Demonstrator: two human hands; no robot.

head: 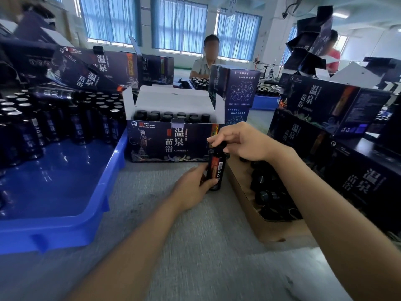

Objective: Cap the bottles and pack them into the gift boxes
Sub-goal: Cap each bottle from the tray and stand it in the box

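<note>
Curling the fingers [208, 183] of our left hand [191, 189] round the lower body of a dark bottle [215, 170], we held it upright over the grey desk [195, 246], just in front of the open gift box [169, 146]. The fingertips of our right hand [244, 142] pinched the black cap [219, 146] at the bottle's neck from above. We could not tell whether the bottle's base touched the desk.

Behind it, the open gift box stood with its white flaps raised and rows of capped bottles [169, 116] inside. Just right of the bottle, a brown cardboard carton [245, 205] lay on the desk, holding loose caps [268, 193]. To the left sat a blue tray [65, 218] with many silver-topped bottles [26, 127] standing at its far end. Closed gift boxes [325, 105] were stacked at the far right, others leaned behind the tray, and a person [206, 61] sat across the desk beyond the open box.
</note>
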